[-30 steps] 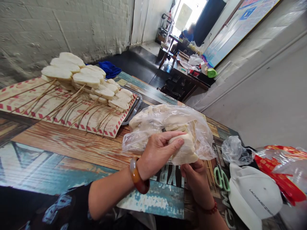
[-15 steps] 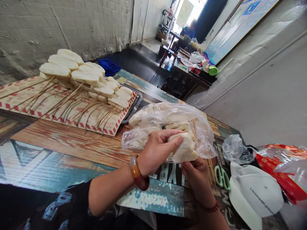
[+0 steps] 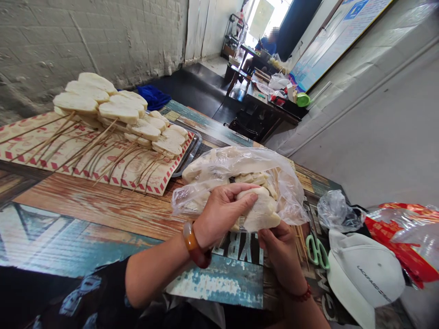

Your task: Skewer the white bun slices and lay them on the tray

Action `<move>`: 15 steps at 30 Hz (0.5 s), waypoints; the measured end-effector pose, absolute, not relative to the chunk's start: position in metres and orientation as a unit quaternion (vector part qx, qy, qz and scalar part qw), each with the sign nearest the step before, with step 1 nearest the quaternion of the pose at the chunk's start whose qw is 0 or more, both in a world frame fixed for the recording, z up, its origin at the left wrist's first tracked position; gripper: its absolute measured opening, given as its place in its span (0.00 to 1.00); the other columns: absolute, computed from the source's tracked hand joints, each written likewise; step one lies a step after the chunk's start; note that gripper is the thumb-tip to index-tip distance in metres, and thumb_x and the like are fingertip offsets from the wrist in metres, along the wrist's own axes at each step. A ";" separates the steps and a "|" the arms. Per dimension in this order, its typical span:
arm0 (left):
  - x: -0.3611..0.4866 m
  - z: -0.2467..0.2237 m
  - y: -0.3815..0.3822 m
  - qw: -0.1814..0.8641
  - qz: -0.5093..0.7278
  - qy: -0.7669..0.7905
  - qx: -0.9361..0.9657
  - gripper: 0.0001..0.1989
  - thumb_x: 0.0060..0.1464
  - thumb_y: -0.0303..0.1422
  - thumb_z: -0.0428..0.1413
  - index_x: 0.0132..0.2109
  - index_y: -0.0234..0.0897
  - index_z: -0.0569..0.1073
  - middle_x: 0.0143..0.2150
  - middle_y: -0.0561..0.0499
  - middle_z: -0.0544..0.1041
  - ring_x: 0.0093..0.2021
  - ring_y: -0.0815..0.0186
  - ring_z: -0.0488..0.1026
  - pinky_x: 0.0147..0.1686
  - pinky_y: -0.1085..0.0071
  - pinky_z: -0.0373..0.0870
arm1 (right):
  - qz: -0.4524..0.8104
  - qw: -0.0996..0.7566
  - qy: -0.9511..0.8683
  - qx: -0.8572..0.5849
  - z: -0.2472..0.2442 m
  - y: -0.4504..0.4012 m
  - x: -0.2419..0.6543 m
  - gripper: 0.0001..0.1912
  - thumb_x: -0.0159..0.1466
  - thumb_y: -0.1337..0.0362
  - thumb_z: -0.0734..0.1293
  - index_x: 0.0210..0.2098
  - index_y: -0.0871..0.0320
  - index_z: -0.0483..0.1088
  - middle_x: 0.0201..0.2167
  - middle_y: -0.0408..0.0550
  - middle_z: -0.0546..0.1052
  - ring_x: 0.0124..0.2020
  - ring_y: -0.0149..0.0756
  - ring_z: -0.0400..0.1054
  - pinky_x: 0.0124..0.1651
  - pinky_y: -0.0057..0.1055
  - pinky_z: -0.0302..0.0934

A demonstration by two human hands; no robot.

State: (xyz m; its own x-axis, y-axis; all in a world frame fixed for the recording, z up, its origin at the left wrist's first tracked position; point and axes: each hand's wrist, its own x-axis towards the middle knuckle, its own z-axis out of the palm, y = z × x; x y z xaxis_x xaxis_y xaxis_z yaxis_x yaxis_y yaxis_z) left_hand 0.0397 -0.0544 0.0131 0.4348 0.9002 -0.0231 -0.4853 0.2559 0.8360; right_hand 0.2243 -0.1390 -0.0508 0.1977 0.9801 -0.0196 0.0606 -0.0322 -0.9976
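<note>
A pale, flat bread slice [image 3: 262,217] is gripped between the thumb and fingers of my left hand [image 3: 222,210]. At its lower right edge, my right hand [image 3: 281,249] is closed in a pinch; what those fingers hold is hidden. Just behind both hands, an open clear plastic bag [image 3: 290,183] contains more bread slices. Over to the left, stacked bread slices [image 3: 118,109] on thin wooden skewers [image 3: 92,146] rest on patterned paper [image 3: 151,183] over a metal tray [image 3: 196,148]. Several loose sticks [image 3: 302,244] lie beside my right hand.
Green-handled scissors [image 3: 317,253], a white cap [image 3: 373,269], a crumpled clear bag [image 3: 338,212] and red-and-clear packaging [image 3: 401,242] lie at the right. Blue cloth [image 3: 154,97] shows beyond the tray. Farther back, a person [image 3: 267,45] is near a cluttered table [image 3: 270,109].
The bread slice and both hands have barely moved; my grip looks the same. The whole view has shifted slightly.
</note>
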 end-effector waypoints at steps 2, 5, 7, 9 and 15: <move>0.040 0.014 -0.054 0.758 0.458 0.265 0.381 0.15 0.50 0.39 0.66 0.43 0.36 0.84 0.38 0.47 0.83 0.34 0.68 0.75 0.35 0.74 0.70 | 0.444 0.526 -0.454 -0.566 -0.051 -0.137 0.223 0.12 0.59 0.57 0.76 0.32 0.57 0.72 0.18 0.38 0.70 0.16 0.26 0.59 0.19 0.24 0.53; 0.041 0.014 -0.055 0.766 0.454 0.267 0.368 0.17 0.49 0.40 0.67 0.44 0.35 0.84 0.39 0.46 0.83 0.33 0.69 0.75 0.35 0.74 0.70 | 0.451 0.548 -0.444 -0.547 -0.047 -0.135 0.218 0.16 0.57 0.57 0.77 0.34 0.55 0.68 0.20 0.36 0.70 0.15 0.25 0.59 0.18 0.23 0.53; 0.042 0.013 -0.055 0.769 0.449 0.268 0.369 0.17 0.48 0.40 0.67 0.43 0.34 0.84 0.37 0.46 0.83 0.33 0.69 0.74 0.34 0.74 0.69 | 0.453 0.564 -0.440 -0.532 -0.044 -0.134 0.215 0.18 0.56 0.57 0.78 0.34 0.55 0.65 0.21 0.35 0.69 0.15 0.24 0.59 0.17 0.22 0.53; 0.043 0.011 -0.055 0.770 0.444 0.269 0.371 0.17 0.48 0.41 0.68 0.42 0.34 0.84 0.36 0.47 0.83 0.32 0.69 0.74 0.33 0.75 0.68 | 0.453 0.570 -0.441 -0.525 -0.042 -0.132 0.213 0.20 0.56 0.57 0.78 0.33 0.54 0.63 0.20 0.35 0.69 0.15 0.24 0.60 0.17 0.22 0.53; 0.042 0.004 -0.042 0.784 0.457 0.282 0.312 0.23 0.45 0.41 0.70 0.47 0.35 0.81 0.38 0.48 0.82 0.33 0.69 0.75 0.31 0.76 0.69 | 0.467 0.554 -0.447 -0.524 -0.040 -0.128 0.214 0.17 0.57 0.59 0.77 0.34 0.55 0.64 0.20 0.36 0.72 0.16 0.26 0.65 0.19 0.22 0.59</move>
